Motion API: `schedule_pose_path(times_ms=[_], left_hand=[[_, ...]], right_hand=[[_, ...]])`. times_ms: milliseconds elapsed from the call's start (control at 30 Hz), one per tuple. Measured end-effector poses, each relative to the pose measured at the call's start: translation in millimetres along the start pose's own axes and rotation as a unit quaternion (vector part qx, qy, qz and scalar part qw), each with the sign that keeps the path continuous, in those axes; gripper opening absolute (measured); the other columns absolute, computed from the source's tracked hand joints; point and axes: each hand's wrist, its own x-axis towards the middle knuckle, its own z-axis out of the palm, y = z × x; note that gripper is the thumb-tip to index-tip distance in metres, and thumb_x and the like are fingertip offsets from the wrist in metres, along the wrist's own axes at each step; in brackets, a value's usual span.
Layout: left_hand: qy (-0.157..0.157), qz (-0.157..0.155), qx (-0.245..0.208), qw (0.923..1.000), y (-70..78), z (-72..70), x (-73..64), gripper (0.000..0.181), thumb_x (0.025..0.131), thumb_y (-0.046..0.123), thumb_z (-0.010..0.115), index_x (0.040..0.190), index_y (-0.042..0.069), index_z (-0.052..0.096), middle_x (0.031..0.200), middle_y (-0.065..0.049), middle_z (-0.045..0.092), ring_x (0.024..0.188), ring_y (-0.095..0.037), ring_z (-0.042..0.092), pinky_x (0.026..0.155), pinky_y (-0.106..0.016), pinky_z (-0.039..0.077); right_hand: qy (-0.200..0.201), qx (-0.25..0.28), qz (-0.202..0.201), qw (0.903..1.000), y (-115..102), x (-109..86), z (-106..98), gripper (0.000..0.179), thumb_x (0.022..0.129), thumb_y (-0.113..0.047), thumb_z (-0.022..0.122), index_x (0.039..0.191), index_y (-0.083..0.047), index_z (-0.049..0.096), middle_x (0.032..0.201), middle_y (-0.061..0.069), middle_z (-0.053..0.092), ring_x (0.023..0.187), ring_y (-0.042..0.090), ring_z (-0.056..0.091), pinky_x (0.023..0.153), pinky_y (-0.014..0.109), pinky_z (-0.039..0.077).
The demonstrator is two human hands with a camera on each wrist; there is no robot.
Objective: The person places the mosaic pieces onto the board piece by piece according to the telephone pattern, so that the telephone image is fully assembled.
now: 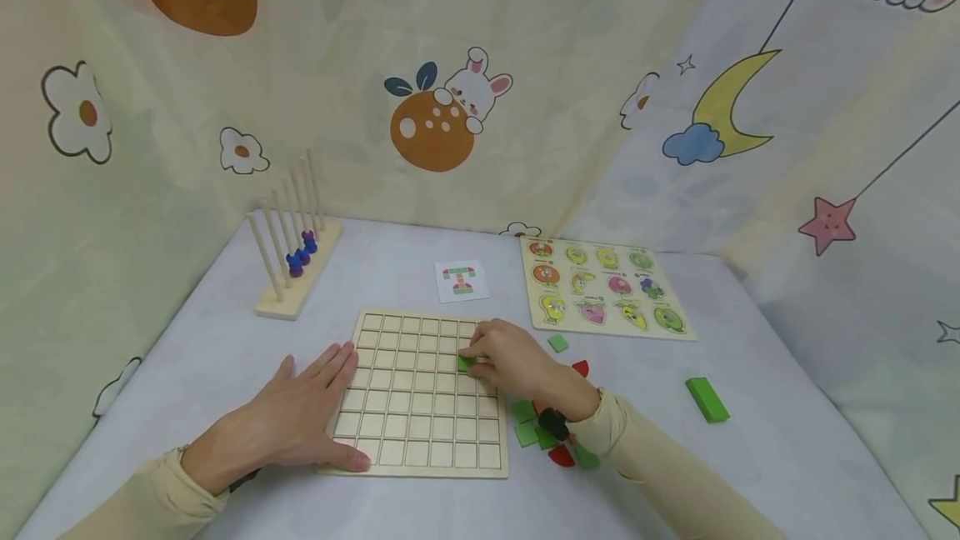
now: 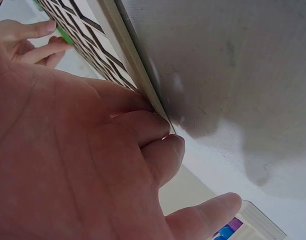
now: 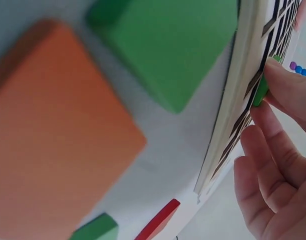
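Observation:
A wooden grid board [image 1: 426, 403] lies flat on the white table. Over its right part my right hand [image 1: 517, 363] pinches a small green block [image 1: 466, 363] between thumb and fingertips. The right wrist view has this green block [image 3: 261, 91] tilted against the grid; whether it sits fully in a square I cannot tell. My left hand [image 1: 292, 419] rests along the board's left side, fingers extended, its thumb on the lower left corner. In the left wrist view, its fingers [image 2: 160, 155] touch the board's edge [image 2: 135, 65].
Loose green, red and orange blocks [image 1: 527, 433] lie right of the board, partly under my right wrist. A longer green block [image 1: 707, 400] lies farther right. Behind are a pattern card [image 1: 461, 280], a fruit puzzle [image 1: 607, 290] and a peg stand [image 1: 298, 282] with blue beads.

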Motion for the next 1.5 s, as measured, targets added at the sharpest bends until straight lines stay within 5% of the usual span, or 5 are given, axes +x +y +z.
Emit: schedule_pose_path(times_ms=[467, 967, 1500], left_hand=[[-0.002, 0.002, -0.004, 1.0, 0.8, 0.9, -0.2, 0.147, 0.06, 0.093, 0.066, 0.16, -0.007, 0.022, 0.169, -0.025, 0.02, 0.156, -0.045, 0.023, 0.11, -0.084, 0.015], [-0.001, 0.006, -0.003, 1.0, 0.8, 0.4, 0.9, 0.148, 0.06, 0.094, 0.065, 0.16, -0.006, 0.022, 0.169, -0.025, 0.02, 0.156, -0.045, 0.022, 0.11, -0.084, 0.015], [-0.001, 0.006, -0.001, 1.0, 0.2, -0.5, -0.8, 0.147, 0.061, 0.093, 0.066, 0.159, -0.007, 0.022, 0.169, -0.026, 0.02, 0.156, -0.045, 0.023, 0.111, -0.083, 0.016]], right_hand=[[-0.013, 0.043, 0.033, 0.9985, 2, -0.3, 1, 0.032, 0.088, -0.017, 0.081, 0.118, -0.008, 0.077, 0.107, 0.001, 0.07, 0.089, 0.011, 0.061, 0.076, 0.022, 0.047], [0.002, 0.063, 0.014, 0.9979, 5, -3.5, 1, 0.034, 0.088, -0.014, 0.081, 0.121, -0.006, 0.076, 0.105, 0.004, 0.072, 0.085, 0.014, 0.06, 0.075, 0.023, 0.045], [0.05, 0.075, 0.07, 0.9934, 35, -43.6, -27, 0.035, 0.093, -0.013, 0.076, 0.126, -0.004, 0.073, 0.109, 0.01, 0.075, 0.087, 0.021, 0.065, 0.068, 0.021, 0.048]])
